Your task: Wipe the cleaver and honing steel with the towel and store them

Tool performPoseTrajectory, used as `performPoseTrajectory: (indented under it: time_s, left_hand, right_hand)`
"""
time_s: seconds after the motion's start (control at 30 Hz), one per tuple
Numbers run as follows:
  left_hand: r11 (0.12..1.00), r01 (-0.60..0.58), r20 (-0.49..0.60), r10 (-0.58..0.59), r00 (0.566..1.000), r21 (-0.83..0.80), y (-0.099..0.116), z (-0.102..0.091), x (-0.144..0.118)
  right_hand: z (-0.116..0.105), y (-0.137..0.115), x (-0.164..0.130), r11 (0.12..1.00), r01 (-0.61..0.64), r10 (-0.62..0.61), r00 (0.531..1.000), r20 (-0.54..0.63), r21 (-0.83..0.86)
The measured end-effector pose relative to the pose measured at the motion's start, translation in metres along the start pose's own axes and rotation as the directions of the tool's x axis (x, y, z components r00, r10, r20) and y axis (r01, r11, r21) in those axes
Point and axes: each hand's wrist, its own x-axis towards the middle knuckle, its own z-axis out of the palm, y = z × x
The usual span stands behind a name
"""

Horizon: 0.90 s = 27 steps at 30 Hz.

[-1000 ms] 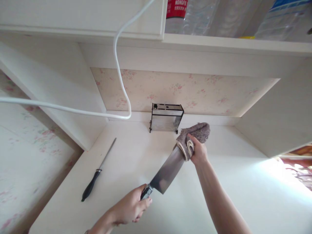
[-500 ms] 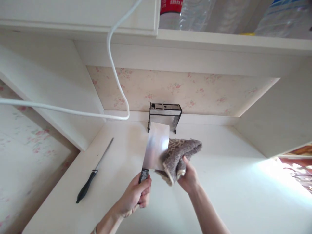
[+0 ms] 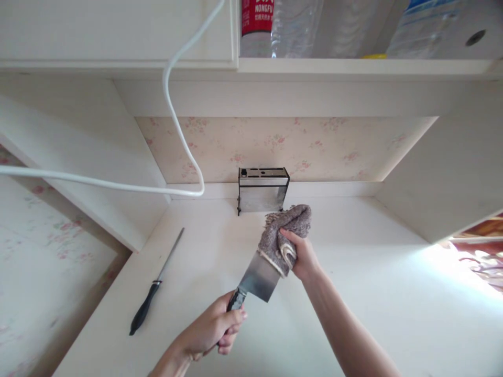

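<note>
Left hand [image 3: 215, 323] has its fingers wrapped round the dark handle [image 3: 237, 300] of a broad kitchen knife [image 3: 259, 277], and the right hand [image 3: 305, 257] is gripping a bunched-up brown-grey cloth [image 3: 281, 233], thumb on top. So yeah, both hands closed on something. The knife slants up and to the right in front of the person, over the tabletop [image 3: 196, 251], and the cloth is folded over the far end of the blade (so I can't tell how far the tip goes under there). The part nearest the handle is bare, shiny metal.

Over on the left, a sharpening rod [image 3: 146, 306] lies on the tabletop, black grip toward the person and the thin metal part pointing away, apart from the left hand. At the back there's a metal box [image 3: 262, 196] with dark edges standing near the flowered wallpaper [image 3: 334, 141]; the cloth overlaps its lower right corner from this angle, but I can't tell if they touch. A white cable [image 3: 165, 82] loops across the upper left, and up top a shelf [image 3: 353, 66] holds plastic bottles [image 3: 296, 29], one with a red label [image 3: 258, 15] reading NONGFU.
</note>
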Motion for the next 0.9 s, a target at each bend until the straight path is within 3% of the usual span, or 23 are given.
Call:
performPoseTrajectory:
  time_s: [0.07,0.17,0.27,0.33,0.4,0.5,0.57,0.67,0.77,0.9]
  left_hand:
    - [0.998,-0.012,-0.019,0.014,1.0,0.069,-0.002,-0.005,-0.004]
    - [0.988,-0.074,-0.089,0.086,0.992,0.136,-0.001,-0.01,-0.008]
    - [0.971,-0.16,-0.196,0.194,0.961,0.176,0.007,-0.01,-0.011]
    - [0.935,-0.194,-0.29,0.282,0.914,0.298,0.015,-0.007,-0.01]
    - [0.856,-0.19,-0.37,0.395,0.841,0.481,0.023,-0.002,-0.005]
    - [0.734,-0.15,-0.396,0.513,0.762,0.662,0.028,0.007,0.008]
    - [0.641,-0.142,-0.331,0.558,0.761,0.754,0.026,0.012,0.019]
    - [0.415,-0.065,-0.199,0.561,0.804,0.907,0.013,0.019,0.033]
    - [0.235,0.047,-0.166,0.517,0.84,0.971,0.001,0.025,0.04]
    - [0.081,0.128,-0.151,0.509,0.847,0.988,-0.005,0.032,0.039]
  right_hand:
    - [-0.007,-0.018,0.012,0.997,0.047,-0.044,0.998,-0.05,0.066]
    - [-0.023,-0.039,0.021,0.961,0.226,-0.205,0.969,-0.142,0.158]
    - [-0.039,-0.039,0.013,0.93,0.316,-0.29,0.945,-0.153,0.189]
    - [-0.044,-0.023,-0.001,0.952,0.232,-0.216,0.971,-0.101,0.2]
    - [-0.04,0.0,-0.019,0.976,0.085,-0.079,0.996,-0.036,0.202]
    - [-0.02,0.037,-0.043,0.983,-0.091,0.082,0.995,0.06,0.162]
    - [-0.003,0.054,-0.052,0.987,-0.099,0.086,0.991,0.103,0.13]
    - [0.018,0.066,-0.053,0.997,-0.024,0.017,0.996,0.093,0.073]
    - [0.029,0.068,-0.049,0.999,0.033,-0.034,0.999,0.005,0.032]
    - [0.031,0.062,-0.038,0.996,0.033,-0.022,0.989,-0.144,0.077]
